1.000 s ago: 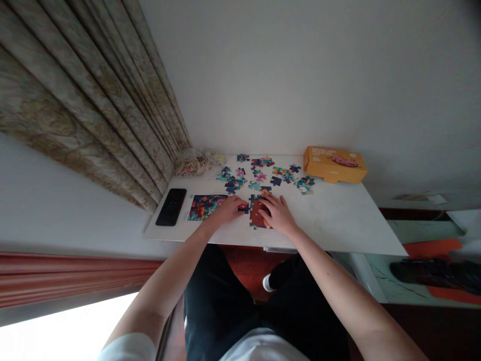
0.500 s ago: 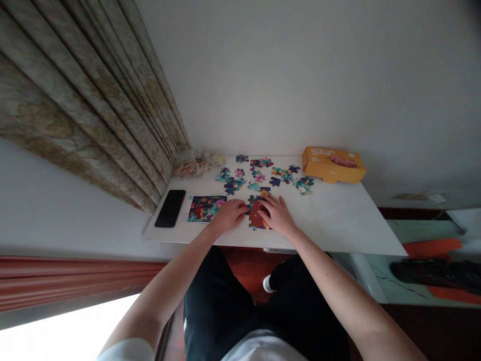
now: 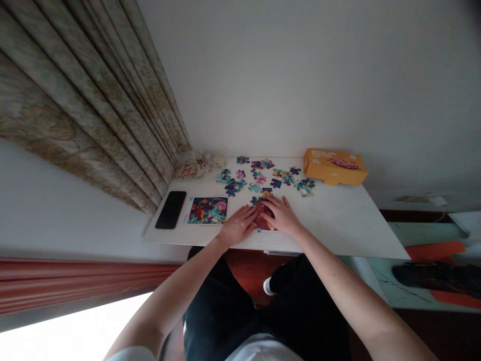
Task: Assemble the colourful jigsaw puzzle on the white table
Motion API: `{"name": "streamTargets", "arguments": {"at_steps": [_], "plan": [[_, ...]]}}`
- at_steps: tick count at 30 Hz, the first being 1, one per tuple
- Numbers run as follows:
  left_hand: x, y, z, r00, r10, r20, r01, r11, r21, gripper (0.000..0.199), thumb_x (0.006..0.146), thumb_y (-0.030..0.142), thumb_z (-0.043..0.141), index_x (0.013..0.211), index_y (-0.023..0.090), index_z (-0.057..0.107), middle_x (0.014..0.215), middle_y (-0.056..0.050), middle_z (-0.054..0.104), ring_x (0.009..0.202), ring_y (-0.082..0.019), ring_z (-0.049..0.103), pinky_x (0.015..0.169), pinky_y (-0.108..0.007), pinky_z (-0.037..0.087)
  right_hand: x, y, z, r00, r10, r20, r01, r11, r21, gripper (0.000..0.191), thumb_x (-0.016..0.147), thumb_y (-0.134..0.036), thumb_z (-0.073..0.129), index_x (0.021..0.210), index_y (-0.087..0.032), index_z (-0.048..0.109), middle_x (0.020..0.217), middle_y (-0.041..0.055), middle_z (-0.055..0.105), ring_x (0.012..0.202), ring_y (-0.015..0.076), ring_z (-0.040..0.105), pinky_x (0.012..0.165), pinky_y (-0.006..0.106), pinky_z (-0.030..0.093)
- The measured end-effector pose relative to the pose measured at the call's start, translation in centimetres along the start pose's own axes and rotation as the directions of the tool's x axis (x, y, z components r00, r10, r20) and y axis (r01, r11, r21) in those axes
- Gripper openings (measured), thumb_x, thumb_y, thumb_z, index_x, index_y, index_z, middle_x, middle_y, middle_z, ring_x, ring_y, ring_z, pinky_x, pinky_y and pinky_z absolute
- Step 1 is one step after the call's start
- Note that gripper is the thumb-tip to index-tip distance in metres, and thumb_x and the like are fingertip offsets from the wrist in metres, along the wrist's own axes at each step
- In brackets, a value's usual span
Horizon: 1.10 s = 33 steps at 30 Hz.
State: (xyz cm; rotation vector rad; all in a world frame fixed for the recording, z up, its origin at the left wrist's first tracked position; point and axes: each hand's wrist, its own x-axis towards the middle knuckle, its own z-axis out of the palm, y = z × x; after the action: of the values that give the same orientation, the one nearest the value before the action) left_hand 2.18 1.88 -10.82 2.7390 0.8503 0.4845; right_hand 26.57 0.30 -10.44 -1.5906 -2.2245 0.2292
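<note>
Near the table's front edge lies a partly joined jigsaw puzzle (image 3: 266,223), reddish brown with dark blue at its top. My left hand (image 3: 239,224) lies flat over its left side, fingers stretched out toward the middle. From the right, my right hand (image 3: 281,214) rests on the puzzle with fingers spread, covering much of that side. Loose puzzle pieces (image 3: 276,183) in several colours are scattered just beyond the hands. A printed picture sheet (image 3: 208,209) with a colourful scene lies left of my left hand. Whether a small piece is under the left fingers is hidden.
A black phone (image 3: 171,209) lies at the table's left end. Behind it, by the curtain (image 3: 124,90), sits a clear bag of small colourful items (image 3: 191,166). A yellow puzzle box (image 3: 335,167) stands at the back right of the white table (image 3: 349,220), against the wall.
My left hand has moved right, from the puzzle's left edge onto it, and its fingers have flattened. My right hand stays nearly in place on the puzzle.
</note>
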Motion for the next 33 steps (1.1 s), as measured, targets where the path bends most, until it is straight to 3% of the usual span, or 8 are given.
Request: {"name": "streamTargets", "arguments": {"at_steps": [18,21,24,28,33], "plan": [[0.6,0.3,0.2,1.000,0.022,0.004,-0.021,0.999,-0.027,0.043,0.108,0.032,0.047,0.147,0.018,0.058,0.155,-0.016,0.057,0.150,-0.028,0.048,0.125,-0.054,0.040,-0.6,-0.2,-0.1,0.997,0.035,-0.068,-0.031,0.998,0.061,0.041,0.098,-0.041,0.060,0.136,-0.026,0.068,0.152,0.0128,0.060,0.144,0.0321,0.051,0.122,0.064,0.030],[1.0,0.2,-0.3,0.999,-0.021,-0.027,0.020,0.999,-0.048,0.040,0.106,0.031,0.049,0.144,0.021,0.061,0.154,-0.014,0.057,0.145,-0.028,0.052,0.124,-0.054,0.042,-0.7,0.0,0.2,0.994,0.044,-0.098,-0.035,0.996,0.088,0.040,0.099,-0.042,0.059,0.133,-0.026,0.070,0.150,0.0126,0.061,0.143,0.0319,0.052,0.122,0.064,0.031],[1.3,0.0,-0.7,0.990,-0.105,-0.092,0.099,0.993,-0.070,0.036,0.105,0.027,0.049,0.138,0.021,0.064,0.147,-0.013,0.062,0.139,-0.027,0.057,0.121,-0.052,0.046,-0.3,0.7,0.3,0.980,0.093,-0.177,-0.065,0.986,0.157,0.037,0.100,-0.045,0.057,0.126,-0.025,0.073,0.141,0.0120,0.067,0.134,0.0299,0.059,0.119,0.057,0.040],[1.0,0.7,-0.6,0.980,-0.133,-0.144,0.121,0.988,-0.093,0.031,0.105,0.028,0.050,0.130,0.021,0.068,0.135,-0.013,0.068,0.130,-0.027,0.063,0.114,-0.048,0.053,2.3,2.2,-0.1,0.955,0.166,-0.246,-0.128,0.978,0.164,0.032,0.101,-0.040,0.054,0.114,-0.024,0.077,0.121,0.0125,0.075,0.118,0.0297,0.067,0.108,0.048,0.050],[0.5,2.7,0.0,0.991,-0.069,-0.115,0.067,0.997,-0.029,0.038,0.104,0.039,0.054,0.138,0.023,0.064,0.144,-0.014,0.063,0.138,-0.030,0.058,0.119,-0.054,0.047,9.8,3.2,-0.9,0.973,0.183,-0.139,-0.186,0.983,-0.002,0.034,0.100,-0.036,0.054,0.125,-0.021,0.073,0.131,0.0142,0.072,0.126,0.0320,0.062,0.110,0.049,0.047]]}}
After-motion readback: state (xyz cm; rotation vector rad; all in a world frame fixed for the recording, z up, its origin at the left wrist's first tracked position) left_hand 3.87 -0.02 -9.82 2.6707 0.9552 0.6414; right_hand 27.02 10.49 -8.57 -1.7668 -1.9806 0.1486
